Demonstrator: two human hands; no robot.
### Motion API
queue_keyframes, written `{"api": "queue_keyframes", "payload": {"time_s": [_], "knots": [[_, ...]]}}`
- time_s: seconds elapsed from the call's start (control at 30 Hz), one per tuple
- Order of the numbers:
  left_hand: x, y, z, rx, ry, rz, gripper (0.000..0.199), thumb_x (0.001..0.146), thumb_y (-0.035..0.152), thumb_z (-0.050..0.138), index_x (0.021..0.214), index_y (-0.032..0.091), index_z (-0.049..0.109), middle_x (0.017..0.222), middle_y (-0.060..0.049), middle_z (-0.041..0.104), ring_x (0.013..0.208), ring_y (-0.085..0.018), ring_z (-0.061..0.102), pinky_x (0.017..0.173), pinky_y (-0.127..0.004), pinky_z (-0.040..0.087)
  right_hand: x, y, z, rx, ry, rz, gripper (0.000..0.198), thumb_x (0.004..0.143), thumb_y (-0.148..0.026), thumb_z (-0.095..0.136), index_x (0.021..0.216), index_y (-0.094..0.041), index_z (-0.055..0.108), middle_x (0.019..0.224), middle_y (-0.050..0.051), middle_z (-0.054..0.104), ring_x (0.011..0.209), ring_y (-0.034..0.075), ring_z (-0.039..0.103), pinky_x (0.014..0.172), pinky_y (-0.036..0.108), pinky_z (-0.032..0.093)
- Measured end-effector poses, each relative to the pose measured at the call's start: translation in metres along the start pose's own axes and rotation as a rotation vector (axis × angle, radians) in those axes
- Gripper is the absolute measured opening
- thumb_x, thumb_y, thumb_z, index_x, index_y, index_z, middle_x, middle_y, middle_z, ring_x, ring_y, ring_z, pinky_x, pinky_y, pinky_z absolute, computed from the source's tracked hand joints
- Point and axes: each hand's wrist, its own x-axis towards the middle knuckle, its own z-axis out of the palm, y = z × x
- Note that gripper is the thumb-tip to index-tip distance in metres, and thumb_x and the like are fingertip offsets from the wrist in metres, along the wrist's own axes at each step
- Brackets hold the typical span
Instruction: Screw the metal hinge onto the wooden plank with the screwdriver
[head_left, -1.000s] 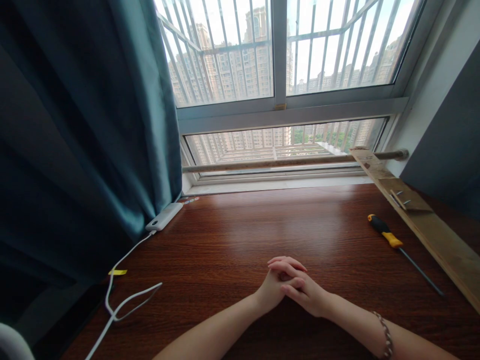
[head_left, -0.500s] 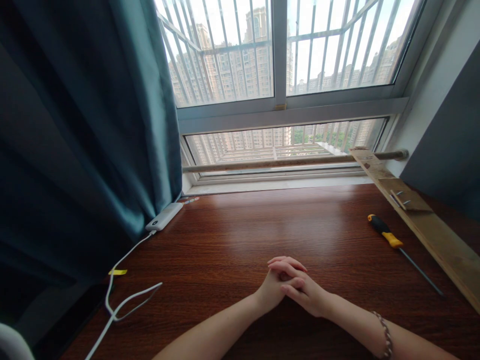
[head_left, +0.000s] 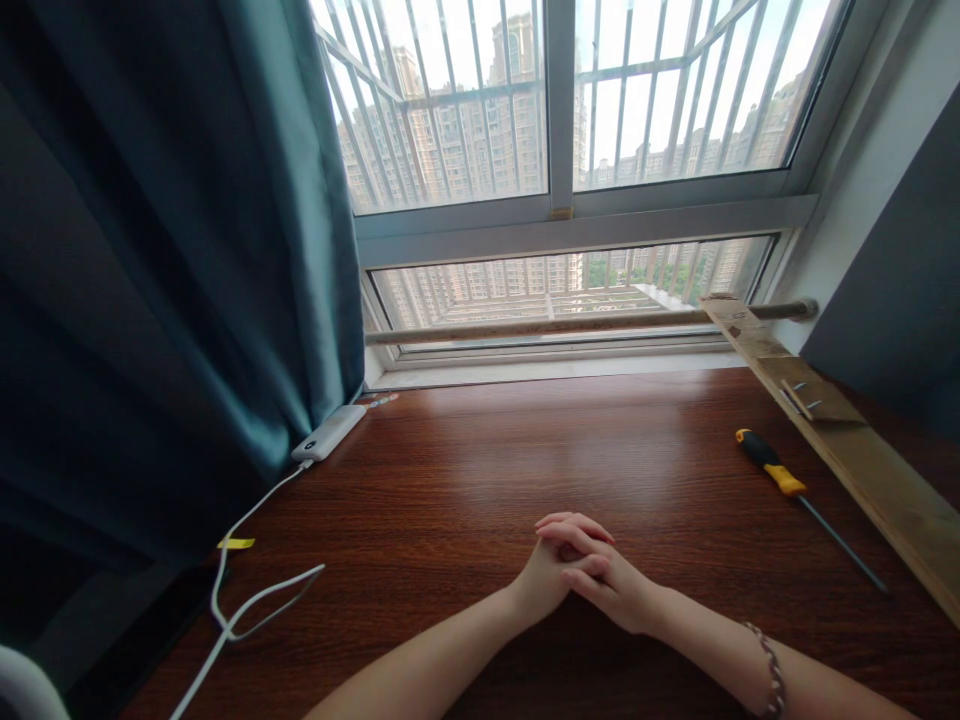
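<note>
My left hand (head_left: 544, 574) and my right hand (head_left: 619, 588) rest clasped together on the dark red-brown wooden table (head_left: 480, 450), fingers interlaced and closed. No object shows between them, though the palms are hidden. A braided bracelet (head_left: 771, 665) circles my right wrist. Off to the right lies a screwdriver (head_left: 784, 480) with a black and yellow handle, its long metal shaft pointing toward the near right. Neither hand touches it. Beyond it, a long wooden board (head_left: 892, 480) slants across the table's right side.
A small wood piece (head_left: 821, 400) with metal nails or screws sits on the board. At left, a white device (head_left: 330, 432) joins a white cable (head_left: 219, 590), near a yellow strip (head_left: 237, 544). A blue curtain (head_left: 300, 250) hangs there; a barred window (head_left: 559, 130) and rail (head_left: 540, 327) lie behind.
</note>
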Motion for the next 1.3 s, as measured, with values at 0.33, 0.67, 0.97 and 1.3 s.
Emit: {"api": "queue_keyframes", "payload": {"time_s": [0.33,0.67,0.97,1.3], "knots": [[0.0007,-0.0008,-0.0005,0.018,-0.003,-0.006,0.027,0.069,0.033,0.071,0.089,0.016,0.068,0.09,-0.006,0.059,0.088,-0.02,0.055,0.08,-0.033,0.046,-0.0001,-0.0004,0.0004,-0.009,0.001,-0.009,0.039,0.092,-0.035,0.046,0.129,-0.023,0.045,0.128,0.012,0.048,0.123,0.023,0.041,0.104,0.041,0.037],[-0.0003,-0.0032,-0.001,-0.005,-0.005,0.013,0.026,0.07,0.031,0.07,0.092,0.016,0.068,0.09,-0.006,0.059,0.089,-0.02,0.055,0.08,-0.033,0.045,-0.0002,-0.0005,-0.0001,-0.011,0.007,-0.013,0.038,0.092,-0.032,0.046,0.128,-0.022,0.046,0.127,0.012,0.048,0.124,0.021,0.041,0.105,0.04,0.036],[-0.0001,0.0019,0.0004,-0.011,0.004,0.004,0.024,0.069,0.029,0.071,0.089,0.016,0.068,0.089,-0.006,0.059,0.087,-0.02,0.056,0.078,-0.032,0.046,-0.0008,-0.0007,0.0001,-0.001,0.005,-0.01,0.039,0.092,-0.032,0.047,0.129,-0.022,0.045,0.128,0.011,0.047,0.124,0.022,0.041,0.105,0.039,0.036],[-0.0007,-0.0013,-0.0008,0.008,0.003,0.015,0.024,0.07,0.027,0.071,0.091,0.016,0.069,0.089,-0.005,0.059,0.088,-0.02,0.055,0.079,-0.032,0.045,-0.0003,-0.0008,0.0001,0.013,0.001,-0.014,0.038,0.092,-0.031,0.046,0.129,-0.022,0.045,0.127,0.012,0.047,0.123,0.022,0.042,0.104,0.039,0.037]]}}
